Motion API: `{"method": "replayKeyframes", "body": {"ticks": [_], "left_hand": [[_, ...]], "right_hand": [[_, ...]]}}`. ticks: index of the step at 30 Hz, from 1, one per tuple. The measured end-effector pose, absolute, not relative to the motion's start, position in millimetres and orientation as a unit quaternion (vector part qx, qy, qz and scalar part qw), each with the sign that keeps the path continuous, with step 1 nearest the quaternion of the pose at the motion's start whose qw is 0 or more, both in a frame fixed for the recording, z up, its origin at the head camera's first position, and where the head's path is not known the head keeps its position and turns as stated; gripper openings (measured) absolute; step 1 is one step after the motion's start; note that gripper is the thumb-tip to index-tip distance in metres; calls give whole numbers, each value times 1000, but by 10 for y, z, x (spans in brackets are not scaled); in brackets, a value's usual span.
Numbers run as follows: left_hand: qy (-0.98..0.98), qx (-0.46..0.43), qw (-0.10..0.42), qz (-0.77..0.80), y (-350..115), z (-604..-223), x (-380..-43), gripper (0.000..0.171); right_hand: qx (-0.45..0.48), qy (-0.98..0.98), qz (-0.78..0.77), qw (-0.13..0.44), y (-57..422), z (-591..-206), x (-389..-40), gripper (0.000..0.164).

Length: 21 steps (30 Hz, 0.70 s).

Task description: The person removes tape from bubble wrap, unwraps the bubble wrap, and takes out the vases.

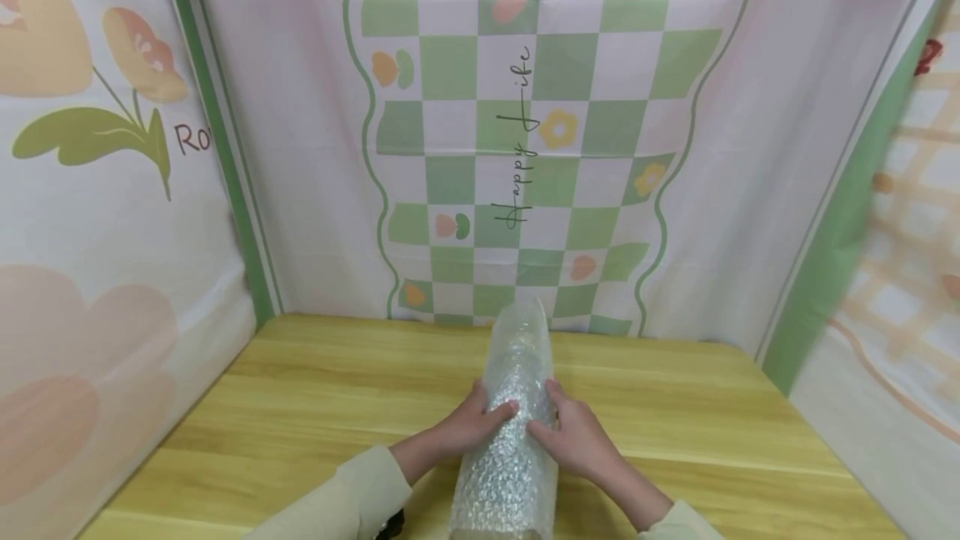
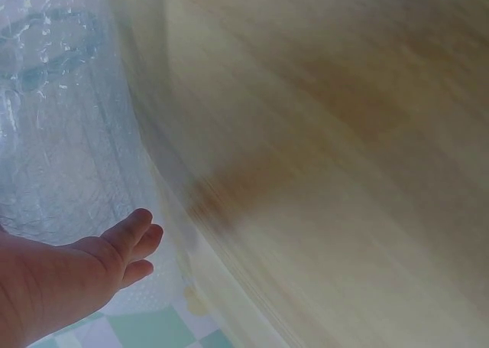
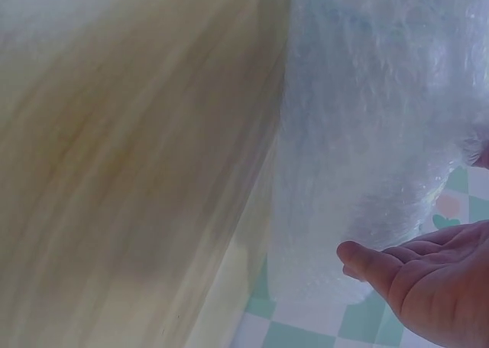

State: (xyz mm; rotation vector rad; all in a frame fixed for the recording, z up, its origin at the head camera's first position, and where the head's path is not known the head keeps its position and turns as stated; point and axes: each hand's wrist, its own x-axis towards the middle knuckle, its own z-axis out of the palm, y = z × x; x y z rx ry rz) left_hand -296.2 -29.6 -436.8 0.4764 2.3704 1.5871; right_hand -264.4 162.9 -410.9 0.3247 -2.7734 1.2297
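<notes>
A long bundle of clear bubble wrap (image 1: 506,473) points away from me over the table, its far end rounded and narrower. From its left side my left hand (image 1: 471,425) holds it, thumb lying on top. My right hand (image 1: 576,437) holds the opposite side at about the same height, its thumb also on the upper face. In the left wrist view a bluish ring shape shows through the bubble wrap (image 2: 61,149); what lies inside cannot be made out. The right wrist view shows cloudy layers of the bubble wrap (image 3: 359,126) beside the right fingers.
The wood-grain table (image 1: 337,382) spreads out under the bundle. Behind it hangs a green-and-white checked curtain (image 1: 517,132), with a flowered curtain (image 1: 112,215) on the left and another printed curtain (image 1: 900,273) on the right. A small black object (image 1: 392,525) shows beside the left sleeve.
</notes>
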Motion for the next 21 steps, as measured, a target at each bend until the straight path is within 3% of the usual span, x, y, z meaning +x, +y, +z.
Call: {"method": "replayKeyframes", "body": {"ticks": [21], "left_hand": [[808,154,134,553,-288,-4378,-2959,101]], "right_hand": [[152,-928,330,77,1651,-4130,-2647,73]]}}
